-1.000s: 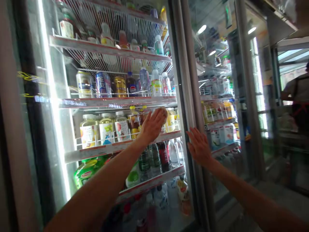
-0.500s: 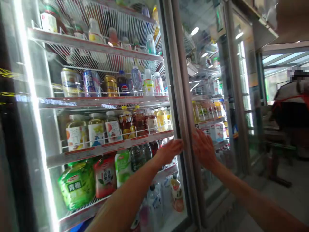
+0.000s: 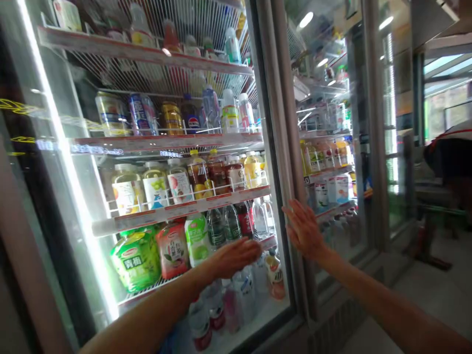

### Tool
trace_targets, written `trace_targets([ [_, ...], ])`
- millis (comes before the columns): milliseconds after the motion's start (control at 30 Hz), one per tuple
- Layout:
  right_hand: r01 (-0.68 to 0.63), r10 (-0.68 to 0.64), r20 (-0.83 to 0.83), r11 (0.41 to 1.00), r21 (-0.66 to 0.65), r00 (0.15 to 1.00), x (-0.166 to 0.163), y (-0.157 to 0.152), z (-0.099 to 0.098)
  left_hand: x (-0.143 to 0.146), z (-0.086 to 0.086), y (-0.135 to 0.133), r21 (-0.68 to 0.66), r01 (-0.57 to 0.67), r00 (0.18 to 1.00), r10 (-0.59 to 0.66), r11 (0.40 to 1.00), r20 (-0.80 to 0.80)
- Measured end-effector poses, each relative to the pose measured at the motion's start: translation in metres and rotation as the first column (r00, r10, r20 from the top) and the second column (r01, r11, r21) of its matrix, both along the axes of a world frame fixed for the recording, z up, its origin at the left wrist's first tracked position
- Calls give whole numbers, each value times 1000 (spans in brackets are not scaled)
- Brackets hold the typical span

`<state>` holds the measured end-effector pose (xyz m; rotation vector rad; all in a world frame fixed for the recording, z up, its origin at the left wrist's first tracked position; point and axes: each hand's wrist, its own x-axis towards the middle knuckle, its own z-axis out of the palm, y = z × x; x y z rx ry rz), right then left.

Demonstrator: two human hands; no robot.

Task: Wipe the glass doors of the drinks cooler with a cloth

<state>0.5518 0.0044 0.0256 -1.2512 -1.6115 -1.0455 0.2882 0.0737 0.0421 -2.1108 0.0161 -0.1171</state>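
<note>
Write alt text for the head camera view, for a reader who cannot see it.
A person's left hand reaches flat toward the bottles on a lower shelf of a lit drinks cooler, while the right hand rests open against the door frame. Shelves above hold cans and juice bottles; another person stands far right.

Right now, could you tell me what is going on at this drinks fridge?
A person stands at a lit drinks fridge stocked with bottles and cans. Their left hand reaches in with flat fingers at the level of the lower shelf, just below a row of dark bottles, and holds nothing. Their right hand rests open against the fridge's door frame beside the next glass door. Another person stands off to the far right.
</note>
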Motion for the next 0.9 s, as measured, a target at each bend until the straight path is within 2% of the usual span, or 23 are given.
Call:
trace_targets([
  [100, -17, 16, -17, 998, -64, 1000, -17, 0, -14, -12, -6, 0, -13, -132, 960, 131, 991, 249],
  [133, -25, 23, -22, 997, -79, 999, -22, -1, -18, -16, -11, -1, -14, -142, 951, 141, 990, 277],
  [233, -63, 63, -8, 992, -111, 998, -38, -2, -28, -31, -30, -6, 8, -75, 987, 73, 997, 142],
  [300, -83, 85, 6, 987, -137, 996, -48, -2, -33, -44, -34, -11, 31, -41, 996, 39, 999, 83],
  [367, -92, 94, 4, 983, -159, 996, -57, -1, -37, -57, -27, -13, 56, -84, 983, 74, 995, 170],
  [467, -102, 100, -24, 981, -165, 995, -74, 1, -43, -78, -14, -16, 61, -188, 918, 153, 980, 366],
  [500, -115, 112, -27, 980, -164, 993, -80, 2, -45, -86, -14, -18, 67, -187, 919, 150, 980, 364],
  [633, -185, 188, -5, 964, -192, 982, -102, 4, -51, -124, -24, -29, 96, -90, 988, 77, 991, 137],
  [667, -199, 203, -4, 959, -202, 979, -107, 4, -51, -133, -24, -31, 97, -110, 985, 95, 989, 146],
  [800, -224, 225, -14, 956, -191, 974, -123, 9, -52, -167, -19, -34, 99, -251, 889, 189, 963, 417],
  [833, -228, 232, -3, 956, -185, 973, -128, 10, -52, -175, -21, -35, 103, -232, 897, 172, 967, 406],
  [900, -246, 256, 31, 952, -181, 966, -138, 12, -51, -189, -27, -37, 109, -144, 961, 112, 984, 255],
])
